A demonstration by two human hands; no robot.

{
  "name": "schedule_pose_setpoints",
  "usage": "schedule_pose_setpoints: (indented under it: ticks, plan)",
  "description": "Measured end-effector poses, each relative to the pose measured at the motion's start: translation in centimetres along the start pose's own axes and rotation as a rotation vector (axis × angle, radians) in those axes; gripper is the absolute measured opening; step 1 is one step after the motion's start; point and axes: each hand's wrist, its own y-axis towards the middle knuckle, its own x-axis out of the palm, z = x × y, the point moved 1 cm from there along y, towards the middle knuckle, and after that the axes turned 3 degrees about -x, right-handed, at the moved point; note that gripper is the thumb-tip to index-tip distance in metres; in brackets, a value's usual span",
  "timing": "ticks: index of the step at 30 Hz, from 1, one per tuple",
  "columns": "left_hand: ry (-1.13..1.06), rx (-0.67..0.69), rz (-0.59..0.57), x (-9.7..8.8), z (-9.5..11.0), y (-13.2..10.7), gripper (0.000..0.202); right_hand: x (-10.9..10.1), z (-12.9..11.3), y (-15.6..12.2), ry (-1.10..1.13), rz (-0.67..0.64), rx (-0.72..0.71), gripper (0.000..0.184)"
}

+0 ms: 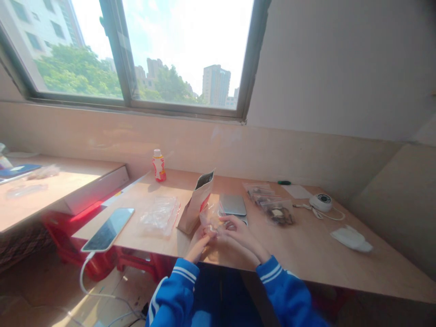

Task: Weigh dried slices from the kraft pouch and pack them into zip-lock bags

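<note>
Apparently, the left hand (204, 235) and right hand (237, 229) both pinch the clear bag (211, 213), near the front edge of the table (289, 259); a slack grip could spill it. Its contents blur. Just beyond, the paper bag (193, 211) is dark inside, the scale (233, 204) partly covered.

Two hands, the left hand (201, 237) and the right hand (239, 231), with one clear bag (211, 215) between them. Clockwise from there: one scale (233, 205) at one; one pen-shaped item (284, 182) and one paper sheet (299, 192) at two, plus at least three filled bags (278, 213); one white camera (322, 203) and one white bundle (352, 239) toward three; one phone (109, 230) at nine; flat clear bags (158, 216), too overlapped to count, past nine; one bottle (159, 169) toward ten; one brown pouch (193, 210) at eleven.
</note>
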Motion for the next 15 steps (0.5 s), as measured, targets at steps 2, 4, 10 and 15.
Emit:
schedule_pose_setpoints:
  ticks: [2, 4, 10, 15]
  plan:
    - [-0.007, 0.004, -0.012, -0.11, -0.06, 0.11, 0.056, 0.07, 0.26, 0.15, -0.006, 0.029, -0.009, 0.036]
    - [0.0, 0.002, -0.036, -0.19, -0.18, 0.26, 0.055, 0.04, 0.4, 0.24, -0.02, 0.048, -0.019, 0.035]
    - [0.0, -0.017, -0.034, -0.2, -0.5, 0.58, 0.059, -0.14, 0.01, -0.12, -0.096, 0.051, -0.064, 0.032]
    - [0.024, -0.011, -0.083, -0.02, -0.16, 0.46, 0.053, -0.01, -0.58, -0.4, -0.134, 0.054, -0.106, 0.031]
